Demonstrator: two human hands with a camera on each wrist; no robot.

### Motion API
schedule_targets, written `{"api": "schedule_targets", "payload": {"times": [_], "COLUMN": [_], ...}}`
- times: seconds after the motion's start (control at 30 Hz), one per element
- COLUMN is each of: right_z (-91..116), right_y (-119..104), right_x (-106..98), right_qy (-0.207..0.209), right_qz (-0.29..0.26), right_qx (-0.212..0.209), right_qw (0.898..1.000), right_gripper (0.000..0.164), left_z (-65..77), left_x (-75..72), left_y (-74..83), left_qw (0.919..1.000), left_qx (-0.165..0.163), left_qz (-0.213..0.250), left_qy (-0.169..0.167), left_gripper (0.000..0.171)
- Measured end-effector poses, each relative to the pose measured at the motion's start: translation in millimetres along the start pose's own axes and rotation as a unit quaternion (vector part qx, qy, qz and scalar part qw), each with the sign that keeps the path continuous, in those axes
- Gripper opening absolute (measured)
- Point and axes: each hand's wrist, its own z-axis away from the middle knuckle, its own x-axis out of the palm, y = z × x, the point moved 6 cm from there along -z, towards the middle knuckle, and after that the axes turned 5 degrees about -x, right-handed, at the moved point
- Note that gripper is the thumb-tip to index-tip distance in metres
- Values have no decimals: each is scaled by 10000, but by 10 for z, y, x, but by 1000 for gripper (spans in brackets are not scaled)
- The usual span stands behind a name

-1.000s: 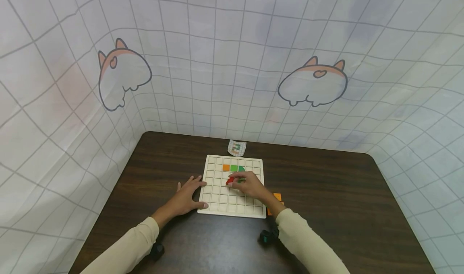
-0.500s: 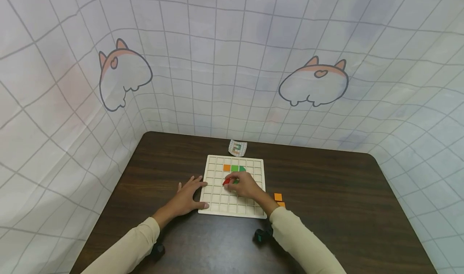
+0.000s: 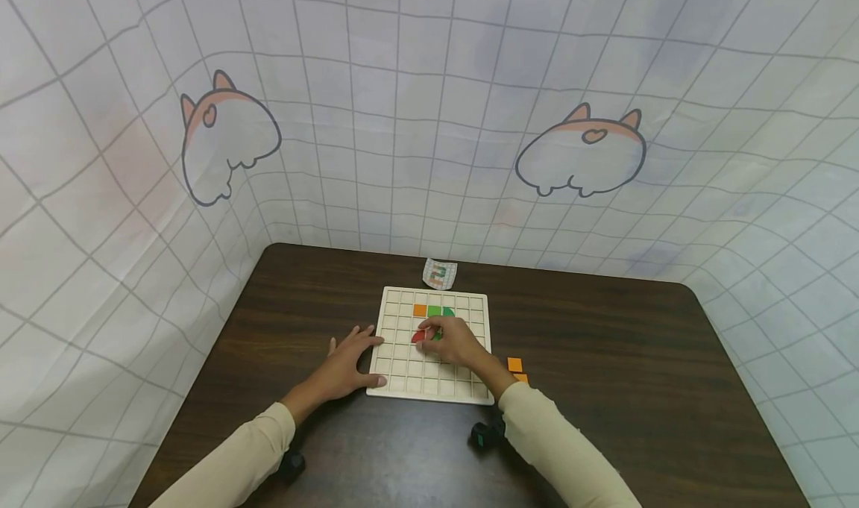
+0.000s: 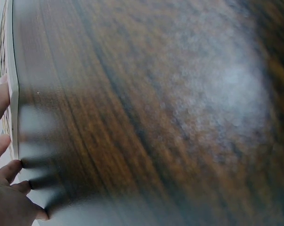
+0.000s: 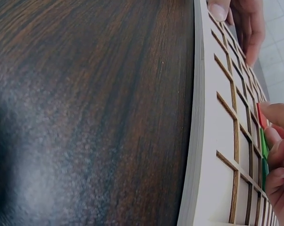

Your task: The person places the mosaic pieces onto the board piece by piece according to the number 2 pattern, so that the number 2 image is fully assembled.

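The left hand [image 3: 347,364] rests spread on the board [image 3: 414,383]; the right hand [image 3: 453,342] pinches the red tile [image 3: 417,337], likely light, stiff, best edge-held.

Red curved-edge tile [image 3: 417,337]: tilted a second ago; now lying flatter on the gridded board [image 3: 403,368], farther left.
Right hand [image 3: 451,341]: shifted slightly left.
Upper orange square tile [image 3: 514,365]: partly hidden by the right wrist [image 3: 495,376] earlier; now uncovered.
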Motion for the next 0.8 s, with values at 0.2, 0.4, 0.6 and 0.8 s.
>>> {"api": "schedule_targets", "payload": {"times": [0.2,0.4,0.6,0.8], "right_z": [-6,-4,-7,-7], "right_y": [-3,-18,-29,-52], "right_x": [-12,-11,-7,-8], "right_qy": [40,62,99,107], "right_qz": [81,103,244,352], "right_qx": [-6,105,35,-87], "right_qw": [10000,9999,9996,9993], "right_gripper": [26,22,20,19], "left_z": [10,9,6,5], "left_x": [-4,-2,-3,-4], "left_y": [0,6,4,-1], "left_qw": [10000,10000,10000,10000], "left_qx": [-12,3,-5,-29], "left_qz": [-16,35,56,48], "left_qy": [-18,-52,-70,-78], "left_gripper": [74,74,74,74]}}
